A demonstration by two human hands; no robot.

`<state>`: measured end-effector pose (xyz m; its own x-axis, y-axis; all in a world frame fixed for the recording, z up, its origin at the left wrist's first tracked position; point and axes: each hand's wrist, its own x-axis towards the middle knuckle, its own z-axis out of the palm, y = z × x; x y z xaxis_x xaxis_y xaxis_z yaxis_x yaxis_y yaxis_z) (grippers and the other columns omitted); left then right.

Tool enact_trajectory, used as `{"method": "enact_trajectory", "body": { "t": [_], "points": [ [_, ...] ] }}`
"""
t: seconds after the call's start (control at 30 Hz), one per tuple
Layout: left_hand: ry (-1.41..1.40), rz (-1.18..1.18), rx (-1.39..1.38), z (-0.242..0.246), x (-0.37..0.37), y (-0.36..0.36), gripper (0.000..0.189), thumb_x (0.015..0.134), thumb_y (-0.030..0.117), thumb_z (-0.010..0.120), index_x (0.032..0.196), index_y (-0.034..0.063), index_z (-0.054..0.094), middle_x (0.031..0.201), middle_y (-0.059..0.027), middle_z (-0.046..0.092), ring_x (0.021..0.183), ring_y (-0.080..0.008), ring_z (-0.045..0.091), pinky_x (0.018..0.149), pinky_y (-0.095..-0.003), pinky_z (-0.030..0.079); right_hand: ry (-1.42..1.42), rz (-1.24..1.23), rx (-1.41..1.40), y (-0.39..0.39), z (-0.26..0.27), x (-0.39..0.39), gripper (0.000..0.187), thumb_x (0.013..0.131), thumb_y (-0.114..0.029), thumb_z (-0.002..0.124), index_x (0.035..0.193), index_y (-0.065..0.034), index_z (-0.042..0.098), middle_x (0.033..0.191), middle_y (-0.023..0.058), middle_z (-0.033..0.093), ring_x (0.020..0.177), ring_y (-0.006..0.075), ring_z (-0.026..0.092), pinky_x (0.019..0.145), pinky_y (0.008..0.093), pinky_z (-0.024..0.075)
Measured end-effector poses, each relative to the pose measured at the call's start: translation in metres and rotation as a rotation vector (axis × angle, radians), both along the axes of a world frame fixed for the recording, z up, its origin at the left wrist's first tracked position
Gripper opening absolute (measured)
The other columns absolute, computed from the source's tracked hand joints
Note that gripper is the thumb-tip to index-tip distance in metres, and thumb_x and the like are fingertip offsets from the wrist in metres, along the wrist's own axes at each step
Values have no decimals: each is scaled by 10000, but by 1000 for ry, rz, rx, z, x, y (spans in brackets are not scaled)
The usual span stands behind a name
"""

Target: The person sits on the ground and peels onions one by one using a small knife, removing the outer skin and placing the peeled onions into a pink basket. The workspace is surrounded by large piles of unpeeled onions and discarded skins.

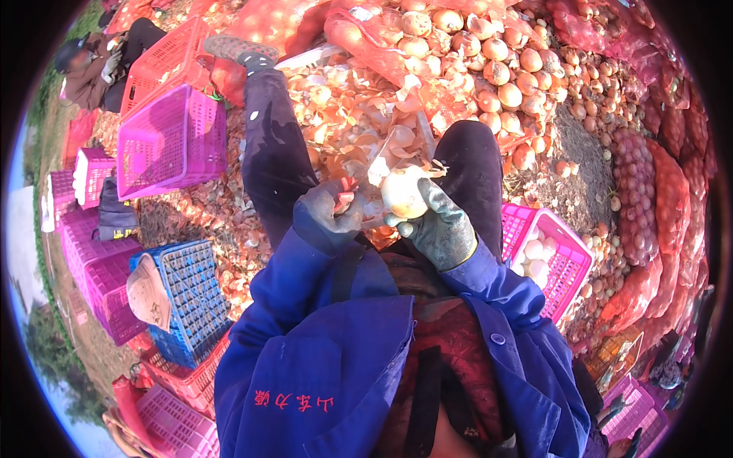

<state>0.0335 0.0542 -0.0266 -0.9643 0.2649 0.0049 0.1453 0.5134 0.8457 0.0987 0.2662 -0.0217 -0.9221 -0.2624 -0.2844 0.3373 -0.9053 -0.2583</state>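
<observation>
My left hand [331,210], in a dirty work glove, is closed around a small tool with a red handle [345,194]. Its working end is too blurred to make out. In my right hand [444,226], also gloved, is a pale, brightly lit onion [404,193], with fingers and thumb on its right and lower side. Dry roots or stem wisps stick out at its top right. The hands are close together above my lap. Between my legs lies a heap of loose onion skins [343,126]. Right of my right forearm, a pink plastic crate [564,286] contains several white peeled onions [535,255].
Unpeeled onions [495,74] spill from a red mesh sack [366,46] ahead. Filled mesh sacks [635,194] line the right. On the left are a magenta crate [172,143], a blue crate [189,297] with a hat [150,292], and a seated person [91,71].
</observation>
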Motion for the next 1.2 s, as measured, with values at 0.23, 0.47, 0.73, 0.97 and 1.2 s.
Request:
{"method": "enact_trajectory", "body": {
  "t": [0.23,0.47,0.73,0.97,1.2],
  "points": [
    [248,-306,-409,7,10,-3,373,794,294,716,1125,121,727,998,-147,727,820,-392,711,725,-479,575,-13,-15,17,-7,-17,3,604,1023,-429,622,1452,-24,495,1223,161,684,1003,301,718,722,327,609],
    [120,-221,-257,-20,5,-2,314,823,227,709,1105,92,738,968,-144,745,826,-340,735,737,-428,584,-64,72,-156,-6,-31,2,555,1043,-439,567,1420,-33,523,1174,181,695,838,262,711,650,306,606],
    [-309,-68,188,-29,8,-4,248,886,63,718,1128,5,725,921,-93,760,816,-162,721,730,-319,575,-34,104,-133,-6,-18,0,577,1031,-454,575,1431,-43,508,1158,166,706,802,235,718,619,291,594],
    [253,-222,55,35,-1,6,389,835,89,777,1198,-25,699,965,-154,744,820,-229,743,745,-333,573,-18,64,142,-11,-17,4,601,1010,-486,615,1411,-47,529,1131,141,714,828,225,731,626,297,591],
    [69,-104,22,19,-27,-1,139,867,123,776,921,-1,746,705,-137,695,632,-220,708,605,-322,541,86,206,165,-6,-9,2,622,1006,-484,622,1396,-7,537,1073,126,728,792,209,728,606,266,582]
  ]
}}
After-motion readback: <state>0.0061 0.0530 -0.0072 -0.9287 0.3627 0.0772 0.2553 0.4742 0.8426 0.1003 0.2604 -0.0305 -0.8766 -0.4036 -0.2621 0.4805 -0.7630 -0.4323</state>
